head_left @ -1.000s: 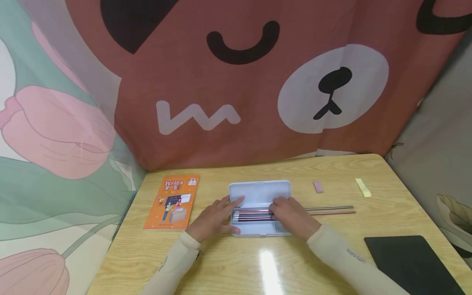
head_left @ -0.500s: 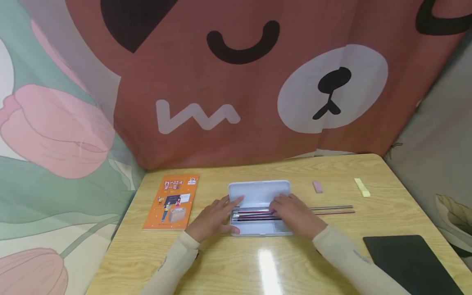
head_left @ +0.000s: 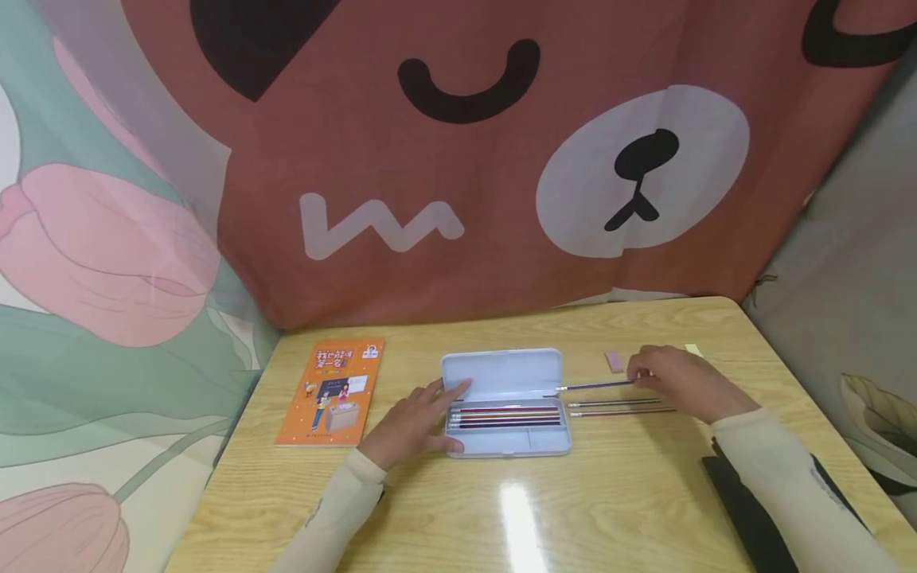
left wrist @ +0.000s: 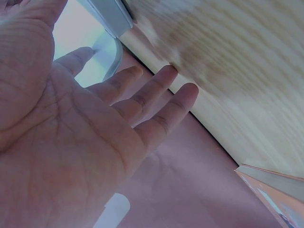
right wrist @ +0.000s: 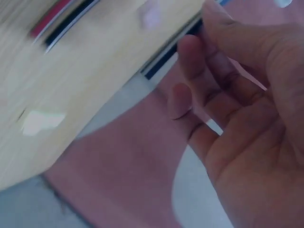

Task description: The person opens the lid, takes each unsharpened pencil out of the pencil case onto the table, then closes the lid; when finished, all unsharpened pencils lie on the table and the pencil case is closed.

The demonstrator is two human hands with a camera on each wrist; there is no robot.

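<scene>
A white pencil case (head_left: 501, 372) lies with its lid raised on the table, several pencils (head_left: 505, 417) side by side in its back compartment. My left hand (head_left: 404, 426) rests at the case's left end, index finger against the lid and thumb at the front edge; its fingers are extended in the left wrist view. Right of the case, my right hand (head_left: 677, 380) pinches a dark blue pencil (head_left: 598, 386) between thumb and fingers, its eraser end towards the case. Two more pencils, one dark (head_left: 609, 403) and one red (head_left: 616, 413), lie just in front of it.
A pink eraser (head_left: 614, 362) sits behind the held pencil. Past my right hand, a pale yellow eraser (head_left: 693, 348) is partly hidden. An orange book (head_left: 333, 390) lies at the left. My right sleeve crosses a black flat sheet (head_left: 741, 505) at the front right.
My right hand has moved right from inside the case, bringing the dark blue pencil out above the other two on the table. The left hand has stayed at the case's left end.
</scene>
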